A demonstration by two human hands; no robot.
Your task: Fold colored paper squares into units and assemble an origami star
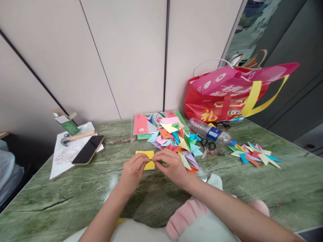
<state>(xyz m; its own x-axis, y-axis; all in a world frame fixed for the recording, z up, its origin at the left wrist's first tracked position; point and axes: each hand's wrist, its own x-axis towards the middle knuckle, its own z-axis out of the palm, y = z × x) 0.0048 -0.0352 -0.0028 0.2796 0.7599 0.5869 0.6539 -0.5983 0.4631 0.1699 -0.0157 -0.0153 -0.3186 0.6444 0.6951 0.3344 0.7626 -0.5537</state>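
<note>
Fingertips of the left hand [133, 169] and right hand [173, 166] pinch a green paper piece [150, 160] above yellow paper [144, 153], near the table's middle. The visible green sliver runs left–right; its point is hidden. It appears partly folded; finished pointed pieces form a far-right heap [166, 134] and a right-hand cluster [252, 155]. The number remaining is indeterminable.

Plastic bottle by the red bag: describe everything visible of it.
The plastic bottle looks clear, with a blue label around its middle and a blue cap on. It lies on its side on the green table, in front of the red bag, cap toward the lower right. No liquid can be made out inside. The cap sits by folded paper pieces; contact is unclear.
</note>
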